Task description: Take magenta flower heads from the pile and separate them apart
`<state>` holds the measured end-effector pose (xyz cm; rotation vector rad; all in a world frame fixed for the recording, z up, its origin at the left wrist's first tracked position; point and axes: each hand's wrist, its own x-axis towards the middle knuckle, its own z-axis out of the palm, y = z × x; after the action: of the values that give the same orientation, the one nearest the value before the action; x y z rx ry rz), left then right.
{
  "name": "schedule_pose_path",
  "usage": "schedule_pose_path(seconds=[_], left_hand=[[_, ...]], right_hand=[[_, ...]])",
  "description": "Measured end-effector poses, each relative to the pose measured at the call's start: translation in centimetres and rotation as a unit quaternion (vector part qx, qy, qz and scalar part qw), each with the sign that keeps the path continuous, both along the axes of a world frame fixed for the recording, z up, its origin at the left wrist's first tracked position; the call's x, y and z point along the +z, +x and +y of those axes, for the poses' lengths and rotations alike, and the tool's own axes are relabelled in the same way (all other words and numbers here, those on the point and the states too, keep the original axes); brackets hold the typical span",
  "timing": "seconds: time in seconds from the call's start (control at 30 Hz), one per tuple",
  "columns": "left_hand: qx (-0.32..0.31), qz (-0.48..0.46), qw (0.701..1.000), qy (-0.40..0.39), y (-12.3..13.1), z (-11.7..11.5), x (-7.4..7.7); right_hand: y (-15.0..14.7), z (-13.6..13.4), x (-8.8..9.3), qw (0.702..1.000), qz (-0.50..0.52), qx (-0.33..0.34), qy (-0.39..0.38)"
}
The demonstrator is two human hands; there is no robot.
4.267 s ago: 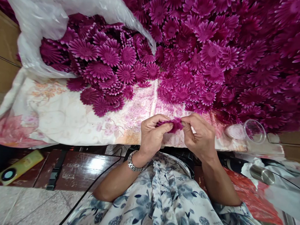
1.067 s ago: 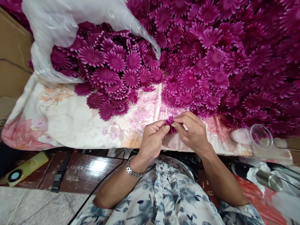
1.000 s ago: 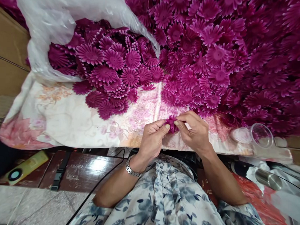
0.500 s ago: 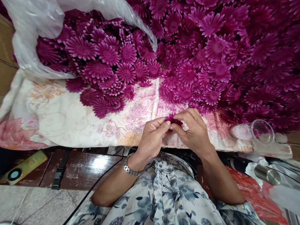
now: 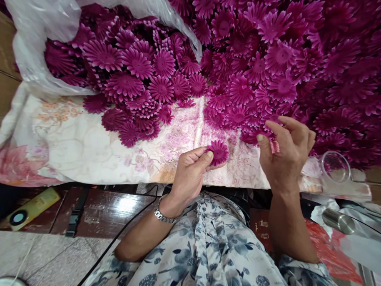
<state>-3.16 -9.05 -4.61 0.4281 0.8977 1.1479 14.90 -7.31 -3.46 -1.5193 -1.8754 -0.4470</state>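
Observation:
Between the thumb and fingers of my left hand (image 5: 192, 166) is a magenta artificial flower head (image 5: 219, 153), its petals spread and facing up. My right hand (image 5: 285, 152) is raised off to the right, thumb and fingers apart, with nothing visible in its grasp. It hovers at the near edge of a big heap of loose magenta flower heads (image 5: 239, 92). Farther left, stacked flower heads (image 5: 125, 86) spill from the mouth of a clear plastic bag (image 5: 46, 38).
A pale floral cloth (image 5: 84, 156) covers the table. At its right edge stands a clear plastic cup (image 5: 335, 167). A metal flask (image 5: 338, 221) lies lower right, near red plastic (image 5: 327, 252). On the brown bench at left rests a yellow-green box (image 5: 33, 208).
My right hand has let go of the flower head and moved right toward the heap, fingers opening. My left hand stays nearly in place, with the flower head now showing its face.

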Motion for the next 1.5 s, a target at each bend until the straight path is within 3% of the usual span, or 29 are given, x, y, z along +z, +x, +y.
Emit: schedule_pose_path(seconds=[0.13, 0.23, 0.37, 0.43, 0.53, 0.63, 0.7, 0.8, 0.9, 1.1, 1.23, 1.33, 1.4, 1.5], left_hand=[[-0.009, 0.014, 1.0, 0.005, 0.4, 0.0, -0.2], [-0.023, 0.062, 0.997, 0.027, 0.5, -0.3, -0.7], [-0.017, 0.083, 0.995, 0.056, 0.5, -0.6, -1.2], [-0.011, 0.075, 0.996, 0.054, 0.3, -0.6, -1.1], [-0.008, 0.051, 0.998, 0.032, 0.0, -0.4, -0.6], [-0.006, 0.036, 0.999, 0.009, -0.2, -0.1, -0.1], [-0.007, 0.025, 1.0, 0.004, 0.0, 0.1, 0.1], [-0.017, 0.025, 0.999, 0.014, 0.3, 0.1, -0.1], [-0.036, 0.057, 0.997, 0.036, 0.5, -0.2, -0.6], [-0.044, 0.089, 0.993, 0.068, 0.2, -0.7, -1.2], [-0.024, 0.052, 0.997, 0.05, -0.2, -0.5, -0.6], [-0.003, 0.036, 0.999, 0.022, -0.5, -0.2, -0.1], [0.001, 0.026, 1.0, 0.01, -0.4, -0.1, 0.0], [-0.013, 0.014, 1.0, 0.011, 0.0, 0.0, 0.1]], right_hand=[[-2.6, -0.6, -0.4, 0.977, 0.067, 0.173, -0.108], [-4.3, -1.0, -1.0, 0.957, 0.112, 0.219, -0.151], [-4.3, -1.0, -1.4, 0.96, 0.128, 0.21, -0.133], [-3.4, -0.8, -1.3, 0.971, 0.127, 0.183, -0.088], [-1.2, -0.2, -0.9, 0.996, 0.073, 0.059, 0.002], [0.0, 0.2, -0.2, 0.999, 0.013, -0.02, 0.021], [-0.5, 0.0, 0.0, 0.999, 0.019, 0.031, 0.0], [-2.5, -0.7, -0.3, 0.982, 0.049, 0.162, -0.083], [-4.0, -1.1, -0.8, 0.965, 0.081, 0.211, -0.135], [-3.8, -1.0, -0.7, 0.952, 0.151, 0.226, -0.14], [-2.0, 0.1, 0.1, 0.991, 0.085, 0.101, -0.001], [-0.9, 0.7, 0.5, 1.0, 0.0, 0.018, 0.0], [-1.0, 0.4, 0.6, 0.999, -0.001, 0.033, -0.017], [-2.4, -0.5, 0.3, 0.987, 0.044, 0.137, -0.072]])
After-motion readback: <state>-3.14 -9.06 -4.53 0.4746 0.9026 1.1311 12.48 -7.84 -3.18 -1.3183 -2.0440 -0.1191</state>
